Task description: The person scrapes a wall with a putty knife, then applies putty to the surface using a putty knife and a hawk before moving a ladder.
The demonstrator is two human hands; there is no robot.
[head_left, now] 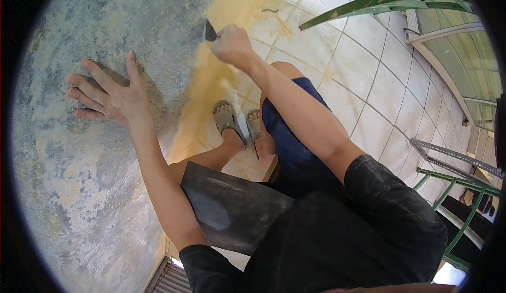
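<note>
My left hand (108,95) lies flat with fingers spread against a mottled grey-blue wall (79,187). My right hand (232,44) is clenched around a small dark scraper blade (210,31), whose edge meets the yellow-painted lower band of the wall (221,66). Yellow dust and flakes lie along the foot of the wall. A dark flat board (232,208) rests on my lap. My feet in grey sandals (229,119) stand on the tiled floor.
White floor tiles (379,87) stretch to the right. A green metal frame (390,0) crosses the top right, with glass panels behind it. Green and grey metal bars (453,187) stand at the lower right. A grating (168,280) shows at the bottom.
</note>
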